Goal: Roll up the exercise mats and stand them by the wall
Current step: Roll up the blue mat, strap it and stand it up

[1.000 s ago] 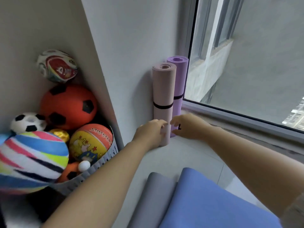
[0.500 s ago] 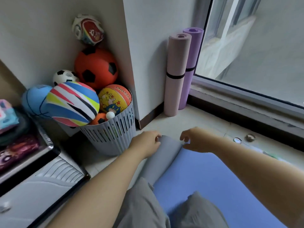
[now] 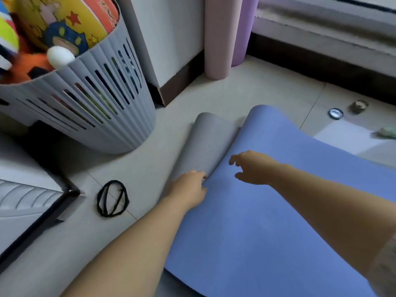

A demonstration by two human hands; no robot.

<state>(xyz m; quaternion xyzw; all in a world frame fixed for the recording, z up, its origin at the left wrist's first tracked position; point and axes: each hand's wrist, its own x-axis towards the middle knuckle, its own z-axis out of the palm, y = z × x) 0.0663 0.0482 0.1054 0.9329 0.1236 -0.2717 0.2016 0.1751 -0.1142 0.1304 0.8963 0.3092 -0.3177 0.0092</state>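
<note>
- Blue mat (image 3: 267,221) lies flat on the tiled floor (image 3: 267,88), in front of the person. Its far-left end is curled up and over, grey underside showing.
- Left hand (image 3: 190,187) is at the crease where the grey curl meets the blue face. Its fingertips are tucked into the crease and touch the mat. They are hidden there, so cannot tell if they pinch it.
- Right hand (image 3: 250,168) hangs just over the blue face, near the curl. Its fingers are loosely bent and spread, holding nothing.
- Pink mat (image 3: 216,39) is rolled and stands upright against the wall (image 3: 171,28), bottom end on the floor.
- Purple mat (image 3: 242,31) is rolled too, upright just behind the pink one, next to the window frame (image 3: 321,39). The tops of both are cut off by the view.
- Grey slatted basket (image 3: 102,108) at left holds colourful balls and one small white ball (image 3: 60,56).
- Black bands (image 3: 112,198) lie looped on the floor, left of the left forearm, apart from the mat.
</note>
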